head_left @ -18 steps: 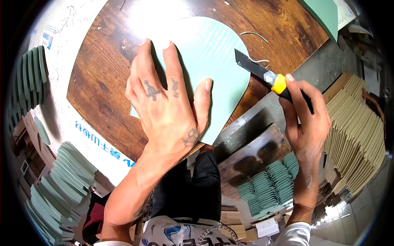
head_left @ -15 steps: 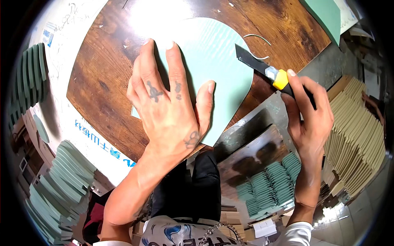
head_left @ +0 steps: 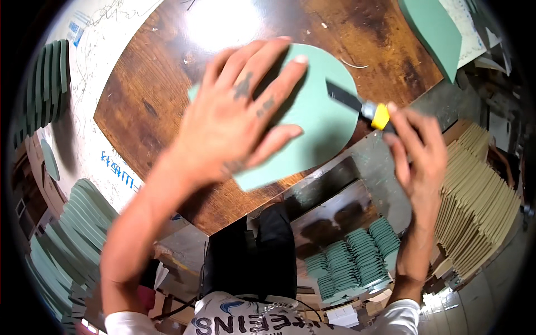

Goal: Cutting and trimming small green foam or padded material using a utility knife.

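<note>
A light green sheet piece [head_left: 324, 128] with a rounded edge lies on the brown wooden board [head_left: 139, 106]. Across it, my left hand [head_left: 234, 106] rests with fingers outstretched, covering its left part; the hand is somewhat blurred. My right hand [head_left: 416, 145] grips a utility knife [head_left: 381, 116] with a yellow collar. Its dark, broad blade reaches over the sheet's right edge; whether it touches the surface I cannot tell. Beyond that edge lies a thin curled offcut strip [head_left: 354, 65].
Stacked green pieces [head_left: 84, 240] stand at the lower left, with more green stacks [head_left: 357, 257] below the table. Tall beige stacks [head_left: 474, 195] rise at the right. A larger green sheet [head_left: 432, 36] overhangs the far right corner. White covering [head_left: 92, 106] borders the board.
The green sheet has turned clockwise, its straight end swinging left, with my left hand turning on it. My right hand and the knife have shifted slightly down.
</note>
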Demonstrator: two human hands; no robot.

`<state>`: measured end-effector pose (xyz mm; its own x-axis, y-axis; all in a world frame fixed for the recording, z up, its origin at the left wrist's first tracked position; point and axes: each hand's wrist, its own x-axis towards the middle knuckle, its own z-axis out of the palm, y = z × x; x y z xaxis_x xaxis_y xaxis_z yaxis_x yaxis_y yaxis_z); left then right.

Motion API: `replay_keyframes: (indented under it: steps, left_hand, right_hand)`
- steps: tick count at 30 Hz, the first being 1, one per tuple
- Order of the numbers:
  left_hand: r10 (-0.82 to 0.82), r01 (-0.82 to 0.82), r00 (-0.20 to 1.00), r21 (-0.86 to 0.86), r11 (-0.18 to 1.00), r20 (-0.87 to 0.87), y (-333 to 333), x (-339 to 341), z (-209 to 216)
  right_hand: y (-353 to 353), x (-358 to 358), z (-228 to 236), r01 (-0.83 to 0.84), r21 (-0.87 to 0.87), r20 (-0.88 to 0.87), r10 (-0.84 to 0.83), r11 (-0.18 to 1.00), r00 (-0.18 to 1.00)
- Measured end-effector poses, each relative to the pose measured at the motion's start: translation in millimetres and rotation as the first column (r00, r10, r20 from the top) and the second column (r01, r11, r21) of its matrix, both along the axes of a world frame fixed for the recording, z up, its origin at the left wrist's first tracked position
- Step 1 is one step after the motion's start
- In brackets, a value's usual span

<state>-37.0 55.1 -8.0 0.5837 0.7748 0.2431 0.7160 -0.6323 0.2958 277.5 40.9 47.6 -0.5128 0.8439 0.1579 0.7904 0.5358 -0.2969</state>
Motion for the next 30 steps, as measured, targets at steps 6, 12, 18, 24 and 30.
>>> replay_keyframes:
  steps: [6,12,18,24,30]
  left_hand:
    - [0.446,-0.477,0.864,-0.094,0.874,-0.232,-6,29,23]
    - [0.509,-0.510,0.860,-0.032,0.859,-0.037,-19,35,10]
    - [0.501,-0.501,0.865,-0.059,0.864,-0.017,-20,36,10]
    - [0.448,-0.448,0.894,-0.031,0.893,-0.021,-10,33,6]
    - [0.044,-0.046,0.982,-0.006,0.999,-0.183,45,-15,17]
  right_hand:
    - [-57,-13,-3,0.267,-0.068,0.020,-0.266,0.961,0.964]
    - [-51,-16,-4,0.285,-0.066,0.029,-0.284,0.956,0.958]
    - [-23,-7,-16,0.205,0.034,-0.085,-0.202,0.978,0.976]
    - [24,1,-13,0.094,0.060,-0.046,-0.092,0.994,0.995]
    - [-12,9,-1,0.073,-0.447,-0.349,-0.249,0.891,0.903]
